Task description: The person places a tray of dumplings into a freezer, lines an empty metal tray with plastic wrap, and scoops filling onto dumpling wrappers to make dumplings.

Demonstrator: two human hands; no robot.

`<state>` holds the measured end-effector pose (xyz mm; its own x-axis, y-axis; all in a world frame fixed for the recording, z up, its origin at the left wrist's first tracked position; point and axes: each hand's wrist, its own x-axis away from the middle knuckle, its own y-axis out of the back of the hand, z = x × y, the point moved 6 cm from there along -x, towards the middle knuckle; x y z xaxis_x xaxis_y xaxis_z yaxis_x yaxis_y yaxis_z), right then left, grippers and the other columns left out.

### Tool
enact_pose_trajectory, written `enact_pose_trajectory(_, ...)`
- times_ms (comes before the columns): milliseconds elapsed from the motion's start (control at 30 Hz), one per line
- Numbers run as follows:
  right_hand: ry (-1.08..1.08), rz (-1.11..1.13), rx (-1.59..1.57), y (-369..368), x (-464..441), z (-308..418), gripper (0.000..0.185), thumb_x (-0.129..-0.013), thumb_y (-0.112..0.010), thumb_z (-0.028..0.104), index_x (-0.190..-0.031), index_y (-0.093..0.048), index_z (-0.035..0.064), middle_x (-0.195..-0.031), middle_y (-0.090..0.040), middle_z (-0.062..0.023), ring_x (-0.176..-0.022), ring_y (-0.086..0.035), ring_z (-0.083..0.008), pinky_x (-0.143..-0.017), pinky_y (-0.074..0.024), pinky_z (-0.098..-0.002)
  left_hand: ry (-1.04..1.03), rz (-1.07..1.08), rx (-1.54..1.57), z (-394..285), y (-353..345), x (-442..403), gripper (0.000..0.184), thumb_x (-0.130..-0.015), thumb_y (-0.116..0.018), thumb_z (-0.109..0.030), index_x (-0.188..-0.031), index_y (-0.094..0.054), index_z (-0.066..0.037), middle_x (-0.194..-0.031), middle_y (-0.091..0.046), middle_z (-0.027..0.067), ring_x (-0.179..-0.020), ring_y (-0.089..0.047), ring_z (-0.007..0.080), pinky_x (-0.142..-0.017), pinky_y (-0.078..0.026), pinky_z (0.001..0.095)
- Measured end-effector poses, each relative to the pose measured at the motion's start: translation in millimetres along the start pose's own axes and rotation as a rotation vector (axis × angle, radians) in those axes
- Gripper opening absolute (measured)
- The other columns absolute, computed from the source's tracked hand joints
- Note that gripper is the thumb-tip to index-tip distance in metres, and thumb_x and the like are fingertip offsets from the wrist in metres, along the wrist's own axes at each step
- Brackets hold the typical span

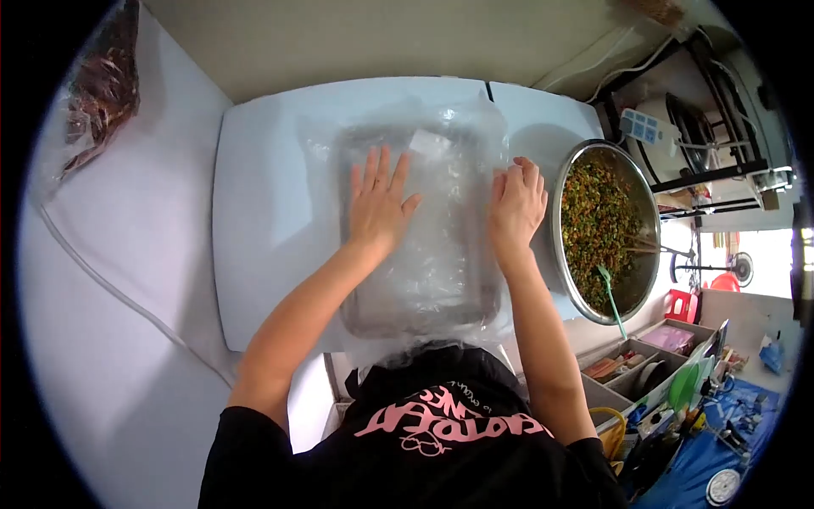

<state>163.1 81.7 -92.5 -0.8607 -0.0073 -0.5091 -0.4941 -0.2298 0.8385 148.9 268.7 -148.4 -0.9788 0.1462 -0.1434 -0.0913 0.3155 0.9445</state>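
Observation:
A rectangular tray (360, 310) lies on the white table, lined or covered with clear plastic film (449, 246). The film spreads wrinkled past the tray's edges. My left hand (379, 208) rests flat on the film at the tray's left side, fingers spread. At the right edge, my right hand (519, 204) has its fingers bent and close together on the film's border; their tips are partly hidden. A small white rectangular piece (431, 144) shows near the tray's far end. Whether it lies under or over the film is unclear.
Right of the tray stands a large metal bowl (560, 242) of chopped green and red mixture (598, 225), with a pale green utensil (612, 297) in it. A black rack (721, 182), a power strip (649, 131) and divided bins (632, 365) are farther right. A cable (127, 293) runs at left.

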Motion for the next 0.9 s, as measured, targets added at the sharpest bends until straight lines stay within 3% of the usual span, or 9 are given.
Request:
enact_pose_trajectory(233, -0.218, 0.311, 0.01, -27.6, -5.3, -14.7, 0.023, -0.082, -0.058, 0.017, -0.1, -0.059, 0.0037, -0.115, -0.052, -0.0104, -0.106, -0.05, -0.0278, -0.086, -0.0389, -0.0436, 0.023, 0.069, -0.022, 8.8, -27.3, -12.2, 0.061, -0.093, -0.043, -0.038, -0.144, -0.021, -0.014, -0.15, -0.012, 0.0146, -0.139, -0.006, 0.0309, -0.11, -0.006, 0.0508)
enact_pose_trajectory(300, 0.102, -0.022, 0.047, -4.6, -9.1, 22.7, 0.029, -0.079, -0.056, 0.014, -0.106, -0.058, 0.003, -0.121, -0.051, -0.0112, -0.111, -0.048, -0.0279, -0.095, -0.0359, -0.0432, -0.016, 0.033, -0.033, 7.7, -30.5, -12.6, 0.062, -0.091, -0.044, -0.038, -0.144, -0.02, -0.015, -0.151, -0.01, 0.013, -0.14, -0.004, 0.0314, -0.108, -0.004, 0.0576)
enact_pose_trajectory(333, 0.1, -0.018, 0.045, -9.2, -6.7, 31.7, 0.029, -0.079, -0.056, 0.014, -0.106, -0.058, 0.003, -0.121, -0.051, -0.0112, -0.111, -0.048, -0.0279, -0.095, -0.0359, -0.0432, -0.015, 0.038, -0.034, 5.1, -30.3, -12.6, 0.062, -0.091, -0.044, -0.038, -0.144, -0.02, -0.015, -0.151, -0.01, 0.013, -0.14, -0.004, 0.0314, -0.108, -0.004, 0.0576)
enact_pose_trajectory(400, 0.461, 0.214, -0.208, -31.2, 3.4, 72.2, 0.037, -0.076, -0.055, 0.013, -0.111, -0.057, 0.0025, -0.127, -0.048, -0.0113, -0.121, -0.043, -0.0264, -0.103, -0.0297, -0.0443, 0.062, 0.149, -0.179, -0.2, -33.7, -13.7, 0.062, -0.091, -0.041, -0.044, -0.144, -0.021, -0.019, -0.151, -0.011, 0.01, -0.14, -0.004, 0.0286, -0.105, -0.004, 0.0621)
enact_pose_trajectory(533, 0.397, 0.362, -0.011, -93.1, 11.3, 75.3, 0.038, -0.081, -0.052, 0.018, -0.117, -0.055, 0.0049, -0.13, -0.047, -0.0089, -0.127, -0.036, -0.0251, -0.106, -0.026, -0.0468, 0.153, 0.253, -0.234, 0.0, -62.2, -7.4, 0.063, -0.089, -0.043, -0.04, -0.144, -0.021, -0.019, -0.151, -0.012, 0.0097, -0.14, -0.005, 0.0291, -0.104, -0.003, 0.0635)
enact_pose_trajectory(633, 0.265, 0.387, -0.11, -119.3, 14.4, 48.8, 0.035, -0.092, -0.043, 0.024, -0.123, -0.05, 0.0105, -0.134, -0.042, -0.0114, -0.131, -0.03, -0.0268, -0.104, -0.0304, -0.0459, 0.133, 0.019, -0.063, 5.7, -60.2, -4.1, 0.06, -0.086, -0.047, -0.032, -0.14, -0.03, -0.013, -0.149, -0.019, 0.0124, -0.138, -0.013, 0.0324, -0.104, -0.009, 0.0619)
enact_pose_trajectory(700, 0.222, 0.382, -0.188, -124.7, 17.8, 40.4, 0.035, -0.092, -0.043, 0.025, -0.123, -0.05, 0.01, -0.135, -0.041, -0.0115, -0.132, -0.03, -0.0274, -0.104, -0.0305, -0.0455, 0.156, -0.011, -0.018, 18.5, -60.2, -15.4, 0.053, -0.084, -0.049, -0.029, -0.134, -0.04, -0.014, -0.141, -0.033, 0.013, -0.132, -0.025, 0.0335, -0.101, -0.02, 0.0561)
enact_pose_trajectory(800, 0.166, 0.389, -0.238, -124.3, 15.7, 39.0, 0.038, -0.092, -0.043, 0.024, -0.126, -0.047, 0.0091, -0.137, -0.04, -0.0105, -0.133, -0.027, -0.0281, -0.104, -0.0318, -0.0436, 0.213, 0.08, 0.019, 29.5, -38.6, -34.0, 0.048, -0.084, -0.049, -0.027, -0.13, -0.044, -0.015, -0.134, -0.042, 0.0122, -0.127, -0.032, 0.0338, -0.098, -0.027, 0.0485)
enact_pose_trajectory(900, 0.176, 0.426, -0.16, -121.0, 11.6, 42.4, 0.04, -0.092, -0.044, 0.023, -0.129, -0.045, 0.0084, -0.138, -0.037, -0.0103, -0.134, -0.024, -0.0298, -0.104, -0.0334, -0.0422, 0.172, 0.108, -0.126, 25.7, -41.4, -44.1, 0.049, -0.084, -0.049, -0.026, -0.132, -0.042, -0.015, -0.136, -0.04, 0.0121, -0.127, -0.031, 0.0335, -0.102, -0.025, 0.0476)
